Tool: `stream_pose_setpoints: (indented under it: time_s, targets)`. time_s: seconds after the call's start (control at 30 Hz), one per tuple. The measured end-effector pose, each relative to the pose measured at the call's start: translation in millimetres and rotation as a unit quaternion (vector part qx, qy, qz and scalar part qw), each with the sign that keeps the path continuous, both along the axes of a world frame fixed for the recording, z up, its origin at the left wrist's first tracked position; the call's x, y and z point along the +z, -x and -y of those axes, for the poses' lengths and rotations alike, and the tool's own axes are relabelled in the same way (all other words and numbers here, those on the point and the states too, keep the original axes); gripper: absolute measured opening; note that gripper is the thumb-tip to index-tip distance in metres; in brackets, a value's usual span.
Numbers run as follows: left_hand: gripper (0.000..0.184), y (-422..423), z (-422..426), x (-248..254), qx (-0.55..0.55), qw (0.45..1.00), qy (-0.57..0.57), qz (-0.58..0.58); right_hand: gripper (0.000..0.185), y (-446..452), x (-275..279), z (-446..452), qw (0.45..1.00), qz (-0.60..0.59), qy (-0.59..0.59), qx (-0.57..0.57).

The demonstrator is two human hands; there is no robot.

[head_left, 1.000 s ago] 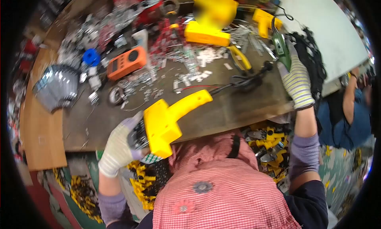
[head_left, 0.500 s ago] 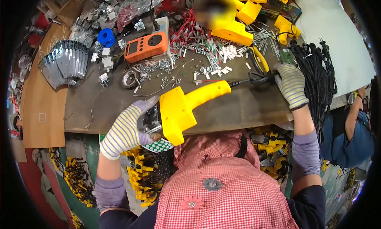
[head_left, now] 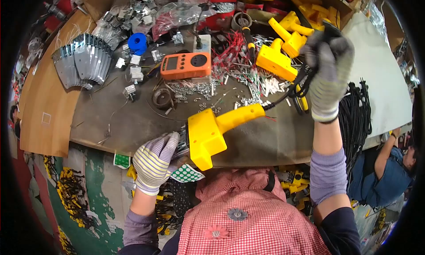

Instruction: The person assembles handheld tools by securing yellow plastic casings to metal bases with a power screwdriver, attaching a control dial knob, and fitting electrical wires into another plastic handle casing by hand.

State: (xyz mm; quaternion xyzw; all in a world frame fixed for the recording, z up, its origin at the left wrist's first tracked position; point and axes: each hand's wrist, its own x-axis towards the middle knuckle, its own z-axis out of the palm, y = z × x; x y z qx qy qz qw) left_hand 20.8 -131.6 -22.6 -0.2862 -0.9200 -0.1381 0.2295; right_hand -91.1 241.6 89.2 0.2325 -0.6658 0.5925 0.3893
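My left hand, in a striped glove, is closed around the metal end of a yellow corded hand tool. The tool has a boxy plastic body, and its handle points to the right, above the table's front edge. Beside my left fingers is a sheet with green dots; whether they grip it I cannot tell. My right hand, gloved too and blurred, is raised at the right with its fingers closed on the tool's black power cord. The cord hangs in loops from it to the handle.
An orange meter, a blue spool, a tape roll and scattered nuts and screws lie on the table. Metal plates stand left, yellow housings behind, black cords right. Another person sits at far right.
My right hand has lifted away from the table with the black cord, which now hangs in loops. My left hand still holds the tool. The camera view has shifted.
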Motion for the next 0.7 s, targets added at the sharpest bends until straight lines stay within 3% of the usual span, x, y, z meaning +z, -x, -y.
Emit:
stream_pose_setpoints:
  time_s: [0.03,0.1,0.17,0.23,0.3,0.5,0.63,0.7]
  targets:
    - [0.059,1,5,1,0.003,1.0,-0.01,0.006,0.018,4,14,27,0.995,0.01,-0.077,-0.062]
    - [0.048,12,7,14,0.04,0.998,-0.024,-0.045,0.024,38,30,59,0.942,-0.099,-0.314,-0.066]
    - [0.038,28,18,25,0.051,0.998,-0.033,-0.004,0.025,76,26,83,0.841,-0.063,-0.535,-0.047]
    - [0.028,47,26,18,0.033,0.993,-0.106,0.042,0.022,99,24,109,0.763,0.006,-0.646,-0.011]
    - [0.024,58,24,11,0.026,0.984,-0.163,0.061,0.02,108,26,123,0.708,0.051,-0.704,-0.001]
    - [0.019,68,26,12,0.071,0.996,-0.048,0.029,0.023,136,20,145,0.611,-0.106,-0.784,0.028]
    - [0.018,79,32,14,0.055,0.997,-0.055,0.029,0.023,148,19,147,0.603,-0.061,-0.792,0.072]
    - [0.017,86,36,15,0.052,0.993,-0.104,0.016,0.018,147,19,148,0.634,-0.147,-0.753,0.097]
